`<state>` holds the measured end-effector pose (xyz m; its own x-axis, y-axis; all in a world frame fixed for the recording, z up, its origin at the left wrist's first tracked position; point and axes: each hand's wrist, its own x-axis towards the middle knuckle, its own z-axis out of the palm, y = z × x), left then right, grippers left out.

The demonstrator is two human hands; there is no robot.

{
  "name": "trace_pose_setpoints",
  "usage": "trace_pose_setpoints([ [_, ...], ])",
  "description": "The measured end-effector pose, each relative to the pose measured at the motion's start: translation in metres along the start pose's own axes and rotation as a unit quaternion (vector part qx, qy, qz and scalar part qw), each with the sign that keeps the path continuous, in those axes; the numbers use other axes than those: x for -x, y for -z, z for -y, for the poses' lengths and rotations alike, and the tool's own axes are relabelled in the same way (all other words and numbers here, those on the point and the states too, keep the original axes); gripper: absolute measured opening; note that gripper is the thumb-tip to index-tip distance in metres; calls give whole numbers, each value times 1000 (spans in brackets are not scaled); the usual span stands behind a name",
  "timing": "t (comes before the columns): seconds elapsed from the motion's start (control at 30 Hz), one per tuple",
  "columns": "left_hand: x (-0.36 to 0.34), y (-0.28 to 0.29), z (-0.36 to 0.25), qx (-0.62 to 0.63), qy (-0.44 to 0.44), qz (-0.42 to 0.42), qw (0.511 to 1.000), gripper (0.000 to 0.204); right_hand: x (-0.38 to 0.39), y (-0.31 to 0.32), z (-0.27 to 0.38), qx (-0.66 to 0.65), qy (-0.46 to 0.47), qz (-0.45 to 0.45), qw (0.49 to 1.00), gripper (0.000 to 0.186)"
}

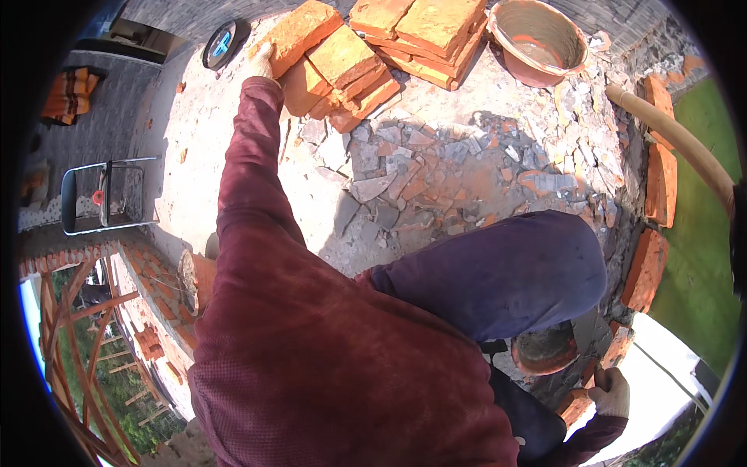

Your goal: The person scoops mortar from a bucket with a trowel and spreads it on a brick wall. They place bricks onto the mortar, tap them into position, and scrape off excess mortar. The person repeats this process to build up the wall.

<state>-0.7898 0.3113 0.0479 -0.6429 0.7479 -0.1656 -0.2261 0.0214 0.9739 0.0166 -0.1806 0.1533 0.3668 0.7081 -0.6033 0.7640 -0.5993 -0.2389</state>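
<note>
My left arm, in a maroon sleeve, stretches out to a stack of orange bricks. The left hand [264, 62] grips the near left end of the top brick [298, 37], which lies tilted across the bricks below [345, 61]. My right hand [611, 393] is far to the lower right, beside the brick row [616, 347] along the wall edge. Its fingers are curled, and whatever they may hold is hidden. Close to my knee sits a small mortar-stained bowl [545, 348].
Another brick stack [424, 35] and a mortar-stained tub [538, 43] stand at the far side. Broken tile rubble [405, 179] covers the ground. A wooden pole [677, 132] slants in at right. A folding chair [101, 194] and a bucket [196, 280] are at left.
</note>
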Motion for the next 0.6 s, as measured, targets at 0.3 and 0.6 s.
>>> trace_pose_setpoints([
  [0.3, 105, -3, -19, 88, -15, 77, 993, 36, 19, -16, 3, 2, 20, -5, 1000, 32],
  [0.6, 267, 10, 21, -118, 86, 285, 947, 44, 9, -29, -5, 25, 36, -20, 999, 29],
])
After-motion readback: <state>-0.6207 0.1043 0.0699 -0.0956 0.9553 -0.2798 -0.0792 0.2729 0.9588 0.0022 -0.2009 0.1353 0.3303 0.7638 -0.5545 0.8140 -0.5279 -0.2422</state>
